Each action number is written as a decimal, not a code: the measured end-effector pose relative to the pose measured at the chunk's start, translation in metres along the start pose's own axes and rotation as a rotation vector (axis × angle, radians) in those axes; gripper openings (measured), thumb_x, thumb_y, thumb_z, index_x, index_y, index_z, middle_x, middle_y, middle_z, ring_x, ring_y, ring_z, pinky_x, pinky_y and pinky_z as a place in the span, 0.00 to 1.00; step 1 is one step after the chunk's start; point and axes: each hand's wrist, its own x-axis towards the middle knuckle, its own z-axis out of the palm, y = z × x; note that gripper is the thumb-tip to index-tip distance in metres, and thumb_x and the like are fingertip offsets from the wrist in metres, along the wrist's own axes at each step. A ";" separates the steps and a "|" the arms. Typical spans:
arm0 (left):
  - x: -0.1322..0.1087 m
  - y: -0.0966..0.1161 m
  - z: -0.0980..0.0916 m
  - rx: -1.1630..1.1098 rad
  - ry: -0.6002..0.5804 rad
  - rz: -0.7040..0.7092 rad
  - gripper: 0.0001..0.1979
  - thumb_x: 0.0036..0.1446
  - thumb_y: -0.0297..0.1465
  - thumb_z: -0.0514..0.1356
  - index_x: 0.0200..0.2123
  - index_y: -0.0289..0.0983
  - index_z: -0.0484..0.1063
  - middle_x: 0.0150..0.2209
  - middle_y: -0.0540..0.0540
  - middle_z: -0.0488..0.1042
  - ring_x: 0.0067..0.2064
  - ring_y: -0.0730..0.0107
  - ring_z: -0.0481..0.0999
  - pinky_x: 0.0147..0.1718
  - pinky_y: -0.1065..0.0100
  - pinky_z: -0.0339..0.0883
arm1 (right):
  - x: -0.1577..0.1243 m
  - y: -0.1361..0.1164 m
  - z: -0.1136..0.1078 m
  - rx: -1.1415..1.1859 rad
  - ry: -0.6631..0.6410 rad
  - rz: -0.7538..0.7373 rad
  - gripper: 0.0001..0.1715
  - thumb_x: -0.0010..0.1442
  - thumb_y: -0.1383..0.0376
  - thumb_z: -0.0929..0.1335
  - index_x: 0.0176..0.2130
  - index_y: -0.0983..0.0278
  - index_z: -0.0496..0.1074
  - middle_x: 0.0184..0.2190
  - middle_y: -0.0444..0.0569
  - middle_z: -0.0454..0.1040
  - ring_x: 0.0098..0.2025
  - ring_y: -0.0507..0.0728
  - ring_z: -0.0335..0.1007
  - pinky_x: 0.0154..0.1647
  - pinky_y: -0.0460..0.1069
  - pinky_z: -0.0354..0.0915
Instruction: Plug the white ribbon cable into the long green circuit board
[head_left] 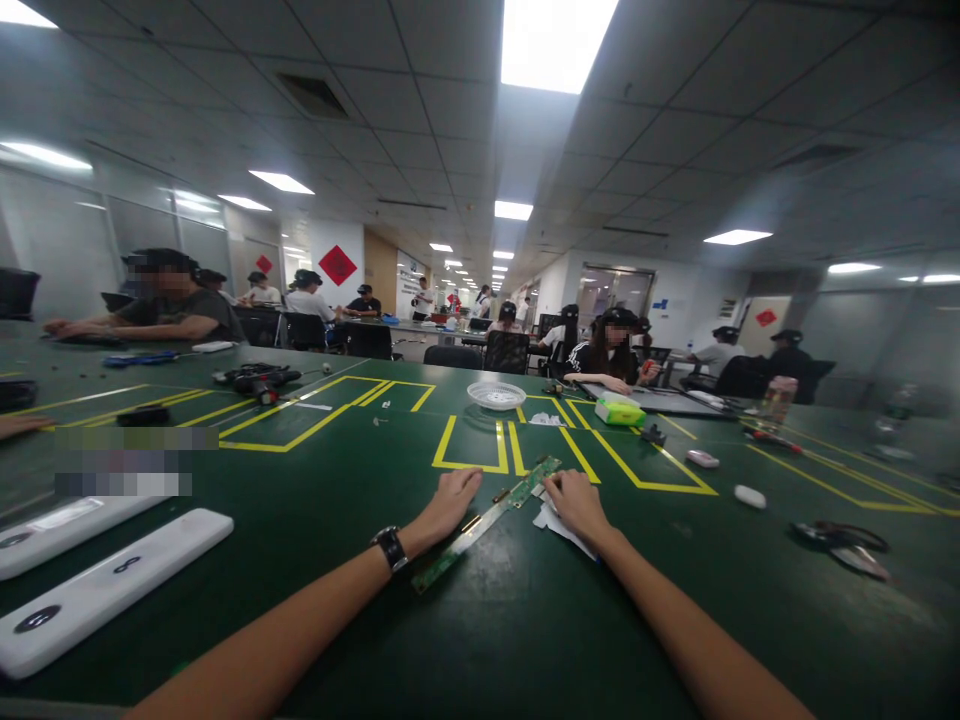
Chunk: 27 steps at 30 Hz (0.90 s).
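A long, narrow green circuit board [517,495] with a pale metallic strip lies slanted between my two hands. My left hand [448,505], with a dark watch on its wrist, is beside the board's left edge. Its fingers are curled inward, and whatever they hold, if anything, is hidden. At the board's far right end is my right hand [577,507], its fingers closed on a crumpled white tissue [559,525]. Part of the tissue shows between those fingers and the board, and the rest spreads under the palm.
White numbered cases [120,580] lie at left. Yellow tape rectangles [469,467] mark the green table [337,590]. Ahead are a white basket [496,396] and a green tissue pack [619,410]. A dark tool [259,380] sits back left; scissors-like tools [844,545] lie right. People sit around.
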 end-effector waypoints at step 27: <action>-0.008 0.000 0.006 0.101 -0.068 0.126 0.25 0.61 0.45 0.46 0.55 0.39 0.63 0.55 0.42 0.65 0.57 0.58 0.59 0.56 0.58 0.53 | -0.011 -0.010 0.003 -0.093 -0.033 -0.153 0.15 0.60 0.57 0.63 0.41 0.64 0.69 0.43 0.53 0.69 0.47 0.60 0.63 0.44 0.50 0.56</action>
